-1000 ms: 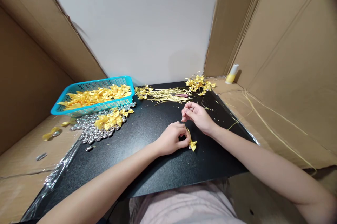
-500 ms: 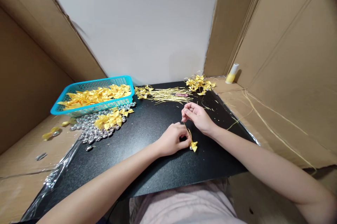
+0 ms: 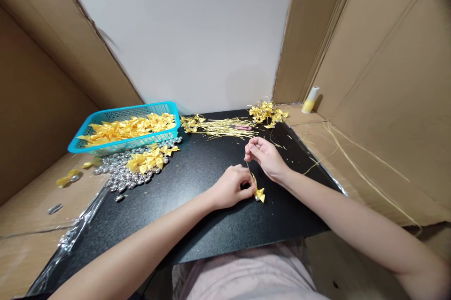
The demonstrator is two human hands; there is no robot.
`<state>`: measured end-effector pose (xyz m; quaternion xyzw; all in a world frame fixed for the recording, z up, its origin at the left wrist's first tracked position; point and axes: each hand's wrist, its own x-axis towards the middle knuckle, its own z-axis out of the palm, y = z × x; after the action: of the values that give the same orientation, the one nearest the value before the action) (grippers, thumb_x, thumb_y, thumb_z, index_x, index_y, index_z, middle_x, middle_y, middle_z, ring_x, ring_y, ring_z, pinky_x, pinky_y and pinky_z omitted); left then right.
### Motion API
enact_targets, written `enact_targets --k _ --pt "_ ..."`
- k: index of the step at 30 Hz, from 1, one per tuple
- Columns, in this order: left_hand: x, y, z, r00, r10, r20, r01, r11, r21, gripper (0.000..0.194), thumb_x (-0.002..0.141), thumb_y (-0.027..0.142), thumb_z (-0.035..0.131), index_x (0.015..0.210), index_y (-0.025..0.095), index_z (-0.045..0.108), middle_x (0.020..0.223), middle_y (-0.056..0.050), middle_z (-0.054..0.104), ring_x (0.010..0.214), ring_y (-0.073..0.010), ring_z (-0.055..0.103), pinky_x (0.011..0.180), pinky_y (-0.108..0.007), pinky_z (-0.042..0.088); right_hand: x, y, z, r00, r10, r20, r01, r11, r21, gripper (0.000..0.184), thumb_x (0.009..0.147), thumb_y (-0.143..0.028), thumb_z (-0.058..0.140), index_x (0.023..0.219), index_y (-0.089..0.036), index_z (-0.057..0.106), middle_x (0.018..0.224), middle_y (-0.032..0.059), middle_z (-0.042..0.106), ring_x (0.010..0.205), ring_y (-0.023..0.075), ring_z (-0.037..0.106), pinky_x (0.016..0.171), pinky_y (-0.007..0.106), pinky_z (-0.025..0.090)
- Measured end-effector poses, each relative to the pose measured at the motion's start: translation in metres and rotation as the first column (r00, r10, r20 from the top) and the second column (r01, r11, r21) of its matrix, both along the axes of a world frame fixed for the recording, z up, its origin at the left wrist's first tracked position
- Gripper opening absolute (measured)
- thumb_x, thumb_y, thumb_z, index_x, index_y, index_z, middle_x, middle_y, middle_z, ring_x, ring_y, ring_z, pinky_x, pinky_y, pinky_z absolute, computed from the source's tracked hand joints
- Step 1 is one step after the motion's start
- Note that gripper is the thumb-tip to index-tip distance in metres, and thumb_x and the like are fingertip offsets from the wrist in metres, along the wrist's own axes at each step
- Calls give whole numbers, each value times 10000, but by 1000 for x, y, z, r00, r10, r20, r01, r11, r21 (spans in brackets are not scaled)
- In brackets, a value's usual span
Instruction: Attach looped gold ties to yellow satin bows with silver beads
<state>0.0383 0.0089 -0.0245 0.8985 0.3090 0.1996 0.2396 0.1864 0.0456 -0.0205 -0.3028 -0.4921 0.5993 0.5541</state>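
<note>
My left hand [image 3: 233, 187] rests low over the black tabletop, closed in a pinch on a thin gold cord [image 3: 253, 177]. Just past its fingertips a small yellow bow [image 3: 260, 195] with a silver bead hangs on that cord, close to the table. Up and to the right, my right hand [image 3: 265, 155] pinches the cord's other end between thumb and fingers. A short stretch of cord runs taut between the two hands. The exact grip of the left fingers is partly hidden by the hand itself.
A turquoise basket [image 3: 75, 142] of yellow bows stands at the back left, with silver beads [image 3: 123, 175] and loose bows [image 3: 150, 159] before it. Cut gold cords [image 3: 225, 128], a pink-handled tool [image 3: 243, 127] and finished-looking bows [image 3: 267, 113] lie behind. A spool [image 3: 310, 100] stands right.
Both hands keep nearly the same place and grip. My right hand has shifted very slightly right, and the bow has swung a little to the right.
</note>
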Motion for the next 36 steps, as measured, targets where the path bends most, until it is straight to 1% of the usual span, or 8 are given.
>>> enact_targets --k 6,10,14,18,21,26,31,36 --pt "-10 -4 7 998 60 -6 -60 998 25 140 869 268 581 792 188 667 759 -12 640 756 -160 518 744 -289 385 8 2 12 985 166 39 -166 986 -22 381 686 -447 775 783 -179 522 653 -56 603 552 76 587 602 235 492" --pt "-26 -2 17 987 156 44 -157 987 32 58 817 195 585 833 182 639 783 -17 610 770 -167 533 758 -303 413 20 6 23 953 265 144 -261 964 -44 348 715 -422 756 787 -174 523 656 -41 617 545 90 595 579 241 485" --pt "-28 5 16 981 179 80 -180 984 10 218 791 237 636 1002 187 625 959 -50 632 883 -196 554 816 -329 438 33 5 41 925 285 250 -301 953 27 269 778 -372 710 779 -166 536 710 -20 631 562 74 572 558 209 450" --pt "-17 11 11 997 49 61 -47 998 -41 123 873 277 566 878 197 659 953 -47 657 909 -191 567 871 -334 422 48 -6 70 814 432 389 -507 855 112 191 837 -314 664 781 -152 578 854 13 632 655 68 559 620 200 456" --pt "-11 11 11 991 112 71 -105 990 -89 101 857 236 557 855 189 646 907 -34 668 846 -176 561 817 -314 432 57 -15 84 734 500 460 -595 800 79 168 860 -302 644 799 -153 596 879 27 625 702 90 570 675 235 490" --pt "-3 5 18 994 108 19 -100 964 -247 211 792 336 640 917 167 658 814 -10 658 712 -144 538 662 -256 420 63 -25 78 729 488 481 -560 828 9 176 867 -332 631 824 -165 597 851 34 638 739 127 605 710 283 525" --pt "10 7 20 986 165 3 -155 932 -328 186 839 307 562 862 149 658 691 20 620 582 -106 481 557 -230 363 70 -34 68 739 473 479 -533 846 -13 170 878 -329 616 848 -163 598 867 37 634 771 131 615 741 293 530" --pt "16 12 23 984 138 115 -123 983 -135 74 770 223 627 807 167 658 766 -7 609 732 -147 543 679 -259 419 74 -38 63 792 416 447 -475 880 21 182 877 -336 620 833 -162 592 847 31 636 753 126 618 734 284 524"
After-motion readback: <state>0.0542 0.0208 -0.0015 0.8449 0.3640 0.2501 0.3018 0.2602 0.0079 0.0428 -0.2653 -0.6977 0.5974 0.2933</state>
